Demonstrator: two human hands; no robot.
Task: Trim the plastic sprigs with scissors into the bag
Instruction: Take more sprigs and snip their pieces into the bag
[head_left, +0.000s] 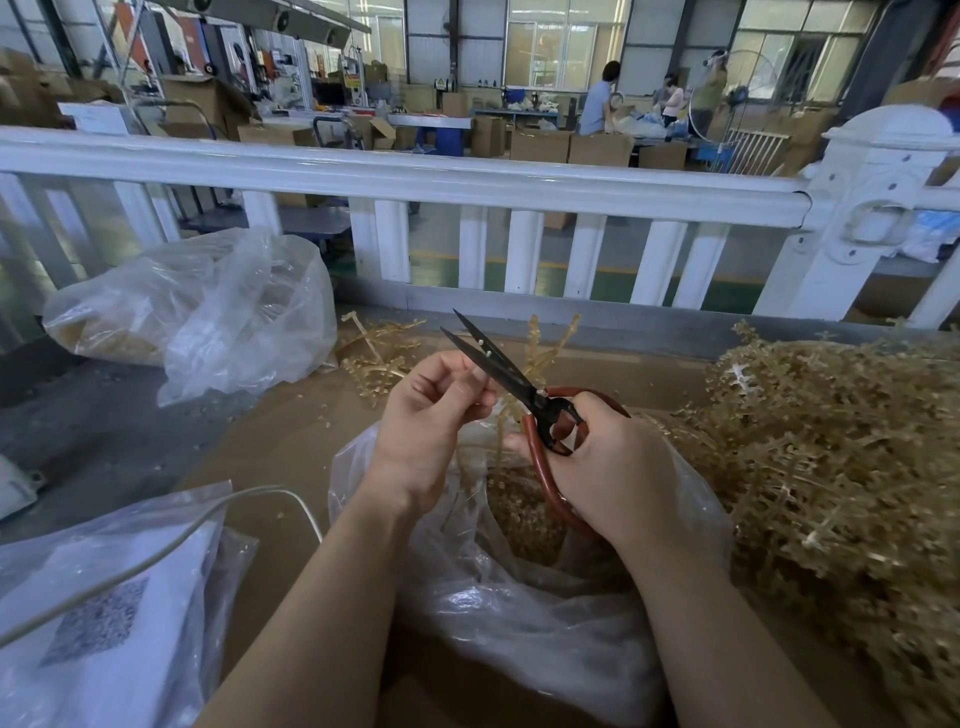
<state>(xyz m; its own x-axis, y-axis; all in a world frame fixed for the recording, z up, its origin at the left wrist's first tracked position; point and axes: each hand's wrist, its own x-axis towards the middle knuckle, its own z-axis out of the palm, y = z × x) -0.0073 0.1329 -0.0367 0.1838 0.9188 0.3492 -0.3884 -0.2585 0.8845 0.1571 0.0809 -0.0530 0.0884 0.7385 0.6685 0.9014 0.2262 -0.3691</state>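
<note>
My right hand (608, 467) grips the red handles of black-bladed scissors (498, 364); the blades are parted and point up and left. My left hand (436, 410) pinches a thin tan plastic sprig (501, 431) just left of the blades, its stem hanging down toward the clear plastic bag (519, 587) open below both hands. The bag holds tan trimmed bits (524, 519). A large heap of tan sprigs (841, 457) lies to the right on the brown table.
A filled clear bag (208, 312) lies at the back left. A clear bag with a white sheet (104, 613) and a white cable (156, 556) sit front left. Loose sprigs (379, 353) lie behind my hands. A white railing (467, 182) borders the table; people work far beyond.
</note>
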